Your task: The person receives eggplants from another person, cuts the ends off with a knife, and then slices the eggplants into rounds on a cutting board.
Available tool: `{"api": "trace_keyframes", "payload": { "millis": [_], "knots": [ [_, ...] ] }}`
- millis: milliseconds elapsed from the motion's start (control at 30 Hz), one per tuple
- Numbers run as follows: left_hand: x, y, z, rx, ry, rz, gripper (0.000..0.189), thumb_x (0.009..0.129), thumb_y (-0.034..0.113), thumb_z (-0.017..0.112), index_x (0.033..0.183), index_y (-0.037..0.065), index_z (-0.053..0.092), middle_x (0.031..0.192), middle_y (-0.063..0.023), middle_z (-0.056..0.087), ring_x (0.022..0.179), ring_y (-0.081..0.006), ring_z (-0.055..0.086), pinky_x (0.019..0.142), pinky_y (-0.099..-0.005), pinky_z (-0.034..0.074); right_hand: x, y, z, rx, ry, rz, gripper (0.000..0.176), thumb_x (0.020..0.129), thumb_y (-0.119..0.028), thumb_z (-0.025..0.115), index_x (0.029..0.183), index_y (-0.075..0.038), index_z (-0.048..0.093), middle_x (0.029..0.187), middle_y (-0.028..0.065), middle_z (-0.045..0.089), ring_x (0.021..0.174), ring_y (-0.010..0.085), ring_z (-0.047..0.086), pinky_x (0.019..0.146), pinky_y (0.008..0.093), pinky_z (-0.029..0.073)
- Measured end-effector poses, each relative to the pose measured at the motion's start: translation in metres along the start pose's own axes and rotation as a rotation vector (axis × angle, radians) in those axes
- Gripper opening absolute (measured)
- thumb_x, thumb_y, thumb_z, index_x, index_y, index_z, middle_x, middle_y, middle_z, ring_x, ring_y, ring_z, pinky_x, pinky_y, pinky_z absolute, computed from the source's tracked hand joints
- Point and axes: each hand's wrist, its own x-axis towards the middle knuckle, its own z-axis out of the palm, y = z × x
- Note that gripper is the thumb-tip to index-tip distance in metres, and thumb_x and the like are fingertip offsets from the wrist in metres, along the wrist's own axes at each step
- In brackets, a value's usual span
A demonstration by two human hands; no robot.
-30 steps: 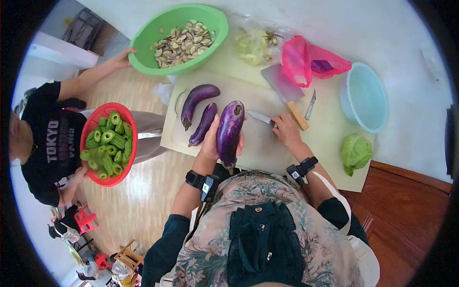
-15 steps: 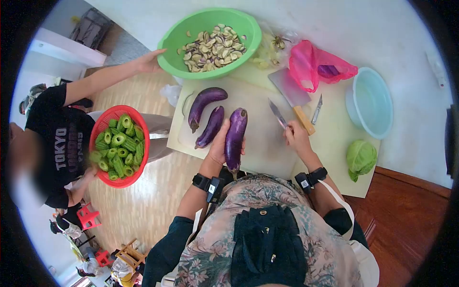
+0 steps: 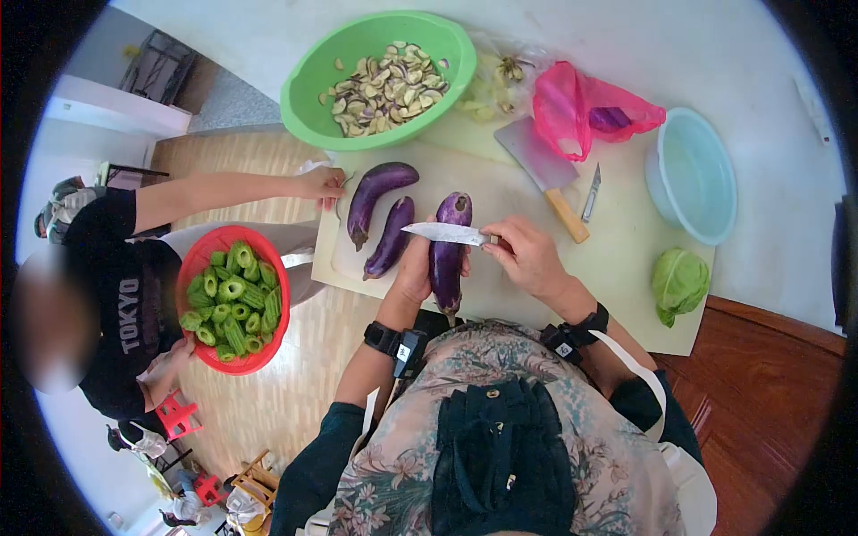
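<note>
from my feed, i have the left hand with its fingers wrapped around a purple eggplant, held over the near part of the cutting board. the right hand has its fingers pinched around the handle of a knife; the blade crosses the upper part of that eggplant, though i cannot tell whether it touches the skin. to the left on the board lie a curved eggplant and a shorter eggplant. to the right i see a cleaver, a small knife beside it, and a round cabbage on the surface. a green basin of slices sits beyond the board. another person's hand is near the board's left edge.
</note>
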Motion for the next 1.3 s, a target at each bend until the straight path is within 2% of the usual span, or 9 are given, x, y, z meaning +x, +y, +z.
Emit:
{"api": "trace_keyframes", "payload": {
  "millis": [33,100,233,400,467,800,1233,1300],
  "knots": [
    [0.001,-0.001,-0.002,0.009,-0.025,0.01,0.058,0.094,0.049,0.033,0.098,-0.003,0.058,0.077,-0.0132,0.062,0.059,-0.0231,0.063,0.053,-0.0342,0.054,0.0,-0.001,-0.001,-0.001,-0.002,0.002,0.023,0.076,-0.006,0.067,0.097,-0.006,0.06,0.078,0.009,0.057,0.064,0.0219,0.056,0.057,0.031,0.045],
    [0.001,-0.004,-0.004,0.018,-0.05,0.018,0.058,0.094,0.049,0.033,0.098,-0.003,0.057,0.077,-0.013,0.062,0.059,-0.0228,0.063,0.053,-0.0337,0.053,0.0,-0.005,-0.004,-0.016,-0.044,0.036,0.018,0.079,-0.013,0.064,0.095,-0.007,0.059,0.084,0.0105,0.06,0.074,0.0274,0.06,0.063,0.0374,0.048],
    [0.0,-0.006,-0.002,0.055,-0.038,0.014,0.057,0.094,0.051,0.031,0.098,-0.001,0.055,0.078,-0.0121,0.061,0.059,-0.0211,0.062,0.054,-0.0318,0.053,0.0,-0.004,0.002,0.072,-0.02,0.079,0.019,0.079,-0.011,0.063,0.097,-0.006,0.059,0.084,0.0109,0.06,0.075,0.0286,0.06,0.064,0.0367,0.048],
    [0.008,-0.007,-0.005,0.061,-0.083,-0.071,0.056,0.095,0.05,0.029,0.101,0.001,0.054,0.075,-0.0119,0.061,0.058,-0.0224,0.061,0.053,-0.0333,0.052,-0.003,0.014,0.003,0.02,0.04,0.139,0.019,0.08,-0.01,0.063,0.098,-0.006,0.059,0.083,0.0109,0.061,0.072,0.0275,0.061,0.062,0.0356,0.048],
    [0.005,-0.007,-0.001,0.056,-0.044,-0.082,0.055,0.095,0.05,0.03,0.1,0.001,0.055,0.075,-0.0117,0.061,0.058,-0.0223,0.061,0.053,-0.0331,0.052,-0.002,0.015,0.003,0.011,0.041,0.126,0.018,0.08,-0.011,0.064,0.097,-0.006,0.059,0.082,0.0103,0.061,0.071,0.0268,0.061,0.062,0.0355,0.048],
    [0.006,-0.011,0.001,0.033,-0.083,-0.037,0.055,0.095,0.05,0.029,0.098,0.001,0.053,0.075,-0.0117,0.06,0.058,-0.0213,0.062,0.052,-0.0317,0.053,-0.004,0.013,0.004,-0.088,0.093,0.034,0.015,0.079,-0.017,0.065,0.089,-0.008,0.058,0.073,0.0076,0.056,0.065,0.0249,0.058,0.055,0.0357,0.046],
    [0.005,-0.017,-0.001,0.153,-0.045,-0.001,0.055,0.095,0.048,0.034,0.094,-0.002,0.055,0.071,-0.0124,0.06,0.053,-0.0211,0.06,0.048,-0.031,0.051,-0.009,0.029,0.007,-0.024,0.155,-0.029,0.015,0.077,-0.012,0.067,0.089,-0.007,0.06,0.07,0.0075,0.053,0.061,0.0251,0.056,0.052,0.0351,0.044],
    [0.005,-0.017,0.0,0.153,-0.022,-0.002,0.053,0.095,0.047,0.035,0.094,-0.002,0.056,0.071,-0.0124,0.06,0.053,-0.0211,0.06,0.048,-0.031,0.051,-0.012,0.035,0.011,-0.036,0.177,0.03,0.015,0.076,-0.012,0.067,0.089,-0.007,0.061,0.069,0.0071,0.053,0.06,0.0245,0.055,0.052,0.0348,0.044]
  ]
}}
